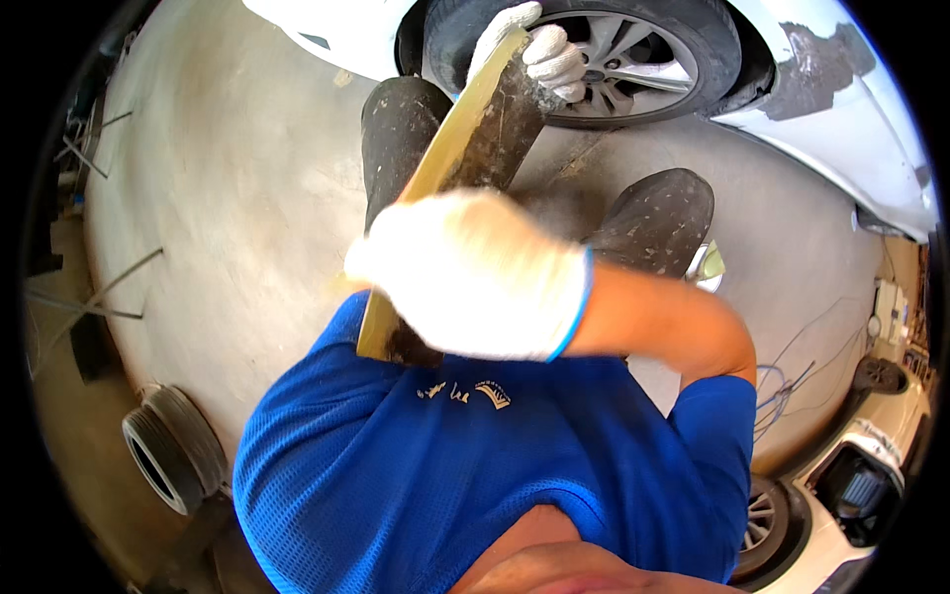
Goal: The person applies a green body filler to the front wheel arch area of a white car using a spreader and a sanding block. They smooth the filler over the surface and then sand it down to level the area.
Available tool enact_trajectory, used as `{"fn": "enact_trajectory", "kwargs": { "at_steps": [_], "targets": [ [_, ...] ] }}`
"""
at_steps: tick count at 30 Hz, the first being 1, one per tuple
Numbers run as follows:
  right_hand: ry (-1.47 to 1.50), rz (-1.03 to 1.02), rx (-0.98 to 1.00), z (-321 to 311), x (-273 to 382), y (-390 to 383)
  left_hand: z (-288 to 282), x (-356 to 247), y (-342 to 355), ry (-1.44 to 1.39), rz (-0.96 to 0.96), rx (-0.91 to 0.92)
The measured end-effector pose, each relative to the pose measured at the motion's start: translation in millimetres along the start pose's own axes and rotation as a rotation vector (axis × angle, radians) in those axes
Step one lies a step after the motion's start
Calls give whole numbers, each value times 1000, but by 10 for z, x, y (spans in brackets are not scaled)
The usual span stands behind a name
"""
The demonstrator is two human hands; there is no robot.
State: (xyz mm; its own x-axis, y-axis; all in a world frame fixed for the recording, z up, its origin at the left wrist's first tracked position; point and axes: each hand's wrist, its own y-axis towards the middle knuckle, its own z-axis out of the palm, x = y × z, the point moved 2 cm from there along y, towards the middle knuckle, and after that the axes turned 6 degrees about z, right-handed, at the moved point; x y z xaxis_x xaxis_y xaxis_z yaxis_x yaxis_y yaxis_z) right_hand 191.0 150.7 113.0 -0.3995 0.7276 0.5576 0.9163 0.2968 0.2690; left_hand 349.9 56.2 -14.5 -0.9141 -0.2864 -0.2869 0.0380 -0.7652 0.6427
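A long, narrow board (442,148) with a yellow edge and a dark, scuffed face runs across my lap toward the car wheel. My left hand (554,61), in a white knit glove, is closed round its far end. My gloved right hand (460,277) lies across the board's near part, smeared by motion; its fingers and anything they hold cannot be made out. Just beyond the left hand are the tyre and silver rim (638,69) of a white car.
The car's side panel (831,119) has grey patches. A pale green and white item (708,264) lies beside my right knee. Metal stands (99,307) and stacked tyres (163,460) are at left. Blue hoses (782,391) and another car (851,475) are at lower right.
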Motion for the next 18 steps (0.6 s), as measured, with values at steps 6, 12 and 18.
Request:
{"fn": "enact_trajectory", "kwargs": {
  "at_steps": [6,12,18],
  "targets": [
    [-580,347,-204,-472,-529,149,-24,73,73,3,-62,-76],
    [-212,110,-5,-555,-186,199,15,-119,144,90,-150,110],
    [-174,83,-74,-134,-61,131,92,25,230,91,-32,-141]
  ]
}}
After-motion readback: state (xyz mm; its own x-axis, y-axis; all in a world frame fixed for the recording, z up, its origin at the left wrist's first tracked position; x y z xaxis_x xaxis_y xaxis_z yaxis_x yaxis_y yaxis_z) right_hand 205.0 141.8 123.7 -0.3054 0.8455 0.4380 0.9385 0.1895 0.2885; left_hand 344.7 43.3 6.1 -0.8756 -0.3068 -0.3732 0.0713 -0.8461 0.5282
